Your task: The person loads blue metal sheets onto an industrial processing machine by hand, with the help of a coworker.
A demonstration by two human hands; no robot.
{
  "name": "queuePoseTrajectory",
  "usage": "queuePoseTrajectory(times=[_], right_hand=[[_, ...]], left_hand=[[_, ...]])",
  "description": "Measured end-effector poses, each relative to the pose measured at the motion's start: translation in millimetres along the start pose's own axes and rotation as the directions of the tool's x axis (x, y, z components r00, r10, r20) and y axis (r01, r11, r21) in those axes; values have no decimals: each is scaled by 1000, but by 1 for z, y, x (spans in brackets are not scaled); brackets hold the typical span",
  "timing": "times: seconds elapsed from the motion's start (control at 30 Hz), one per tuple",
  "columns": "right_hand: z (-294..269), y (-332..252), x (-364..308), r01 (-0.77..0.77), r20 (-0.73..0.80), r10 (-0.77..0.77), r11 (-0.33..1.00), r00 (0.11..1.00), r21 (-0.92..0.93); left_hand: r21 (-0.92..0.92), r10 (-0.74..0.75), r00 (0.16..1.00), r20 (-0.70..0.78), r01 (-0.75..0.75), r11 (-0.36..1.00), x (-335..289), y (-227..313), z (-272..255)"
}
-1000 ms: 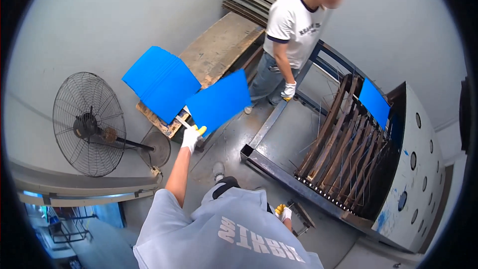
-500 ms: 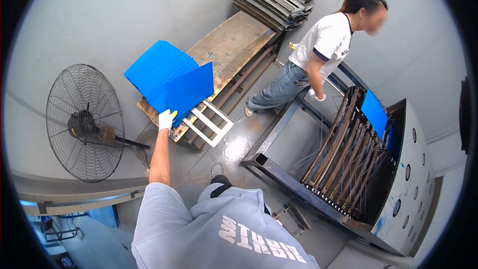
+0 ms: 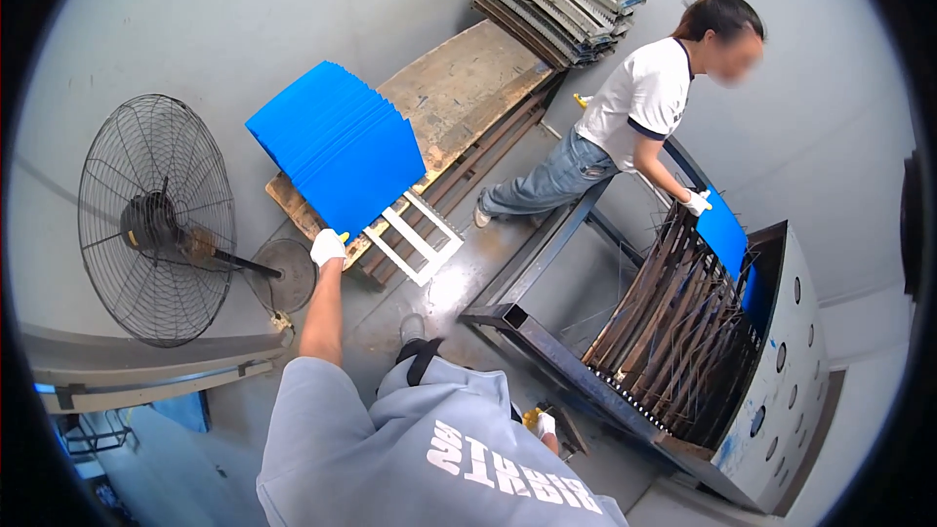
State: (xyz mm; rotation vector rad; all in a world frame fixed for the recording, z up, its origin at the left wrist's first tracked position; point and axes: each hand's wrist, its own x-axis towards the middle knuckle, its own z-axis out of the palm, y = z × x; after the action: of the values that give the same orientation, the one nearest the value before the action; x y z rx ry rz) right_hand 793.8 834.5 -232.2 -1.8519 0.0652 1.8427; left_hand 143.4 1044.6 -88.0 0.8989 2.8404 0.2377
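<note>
My left hand (image 3: 329,247), in a white glove with yellow fingertips, is closed on the near corner of the top blue sheet (image 3: 366,174). That sheet lies flat over a fanned stack of similar blue sheets (image 3: 310,122) at the end of a worn wooden bench. Low beside my body, my right hand (image 3: 544,424) shows in part, gloved the same way. Its fingers look loosely apart and I see nothing in them. A white slatted frame (image 3: 422,256) sticks out from beneath the stack.
A caged fan (image 3: 156,220) stands left. The bench (image 3: 459,88) carries stacked metal racks (image 3: 556,5) at its far end. On the right, a co-worker (image 3: 634,98) touches a blue panel (image 3: 722,232) standing in a metal rack (image 3: 673,322) of rusty bars.
The top blue sheet, angled off the stack before, now lies in line with it. My right hand has come into view. The co-worker's gloved hand has moved onto the panel in the rack.
</note>
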Motion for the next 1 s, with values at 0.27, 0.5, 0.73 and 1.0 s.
queuePoseTrajectory(times=[0.27,0.5,0.73,1.0], right_hand=[[-19,6,-5,-54,117,61,997,991,-62],[-33,23,20,397,323,-373,141,870,-907],[-13,17,9,186,350,-483,-354,803,-917],[1,-48,-39,217,-18,-644,284,765,-934]], left_hand=[[-96,-109,692,714,250,964,-19,-39,87],[99,173,717,675,-320,942,-236,-25,183],[133,333,686,647,-532,836,-223,-19,139],[100,446,522,727,-723,684,-223,3,174]])
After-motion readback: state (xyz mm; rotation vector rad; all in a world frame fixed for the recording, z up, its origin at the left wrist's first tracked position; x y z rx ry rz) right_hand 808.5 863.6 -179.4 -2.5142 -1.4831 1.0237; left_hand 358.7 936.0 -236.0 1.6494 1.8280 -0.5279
